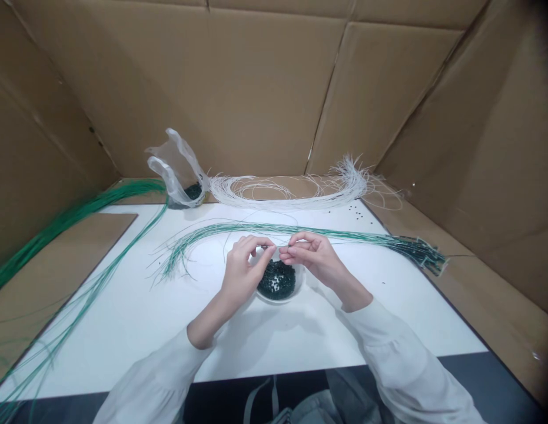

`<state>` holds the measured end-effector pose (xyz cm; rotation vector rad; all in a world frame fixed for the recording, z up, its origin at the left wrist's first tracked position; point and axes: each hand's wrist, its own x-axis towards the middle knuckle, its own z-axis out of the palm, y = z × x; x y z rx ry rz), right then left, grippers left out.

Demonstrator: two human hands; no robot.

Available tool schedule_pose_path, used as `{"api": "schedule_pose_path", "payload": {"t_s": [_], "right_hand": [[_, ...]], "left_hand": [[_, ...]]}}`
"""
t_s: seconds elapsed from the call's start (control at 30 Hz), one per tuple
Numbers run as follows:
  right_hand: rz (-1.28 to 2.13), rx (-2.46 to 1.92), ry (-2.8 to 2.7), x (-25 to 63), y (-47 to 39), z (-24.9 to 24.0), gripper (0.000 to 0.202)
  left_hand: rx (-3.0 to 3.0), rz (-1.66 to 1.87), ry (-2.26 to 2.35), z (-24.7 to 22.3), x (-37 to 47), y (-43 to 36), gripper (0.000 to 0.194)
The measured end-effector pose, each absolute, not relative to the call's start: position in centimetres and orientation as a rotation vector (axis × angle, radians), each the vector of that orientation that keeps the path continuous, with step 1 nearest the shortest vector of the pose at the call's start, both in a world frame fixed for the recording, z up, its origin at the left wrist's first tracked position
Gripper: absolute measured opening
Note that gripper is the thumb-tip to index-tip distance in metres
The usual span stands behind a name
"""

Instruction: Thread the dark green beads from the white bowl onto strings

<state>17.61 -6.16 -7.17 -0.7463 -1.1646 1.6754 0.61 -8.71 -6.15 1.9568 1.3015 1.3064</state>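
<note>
Above a white bowl (280, 301) of small dark green beads (274, 281), both hands meet in a pinch. My left hand (245, 268) is closed, thumb against forefinger, at one end of a short stretch of thin strand (277, 246). On the other end, the thumb and fingers of my right hand (316, 259) are pressed together. Something small and dark shows at the fingertips, too tiny to make out. Fine loops of a pale strand rise behind the hands. Just beyond them lies a bundle of green strands (256, 228), its right end (419, 253) dark and looped.
A translucent plastic bag (176, 171) with dark beads stands at the back left, beside a coil of white strands (291, 203). More green strands (75, 218) run down the left side. Loose beads (356, 215) dot the white board (159, 312). Cardboard walls (256, 88) enclose the table.
</note>
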Motion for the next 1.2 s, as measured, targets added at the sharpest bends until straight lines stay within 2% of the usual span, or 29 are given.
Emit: {"api": "schedule_pose_path", "payload": {"t_s": [0.5, 0.7, 1.2], "right_hand": [[1.755, -0.69, -1.017, 17.42, -6.24, -7.29, 0.013], [1.867, -0.644, -0.838, 17.08, -6.27, -7.82, 0.018], [1.873, -0.631, -0.859, 16.82, -6.4, -7.84, 0.018]], "left_hand": [[1.948, 1.346, 1.272, -5.92, 0.63, -8.98, 0.011], [1.952, 1.364, 1.249, -5.87, 0.74, -9.08, 0.01], [1.957, 1.367, 1.223, -5.73, 0.76, -9.15, 0.009]]}}
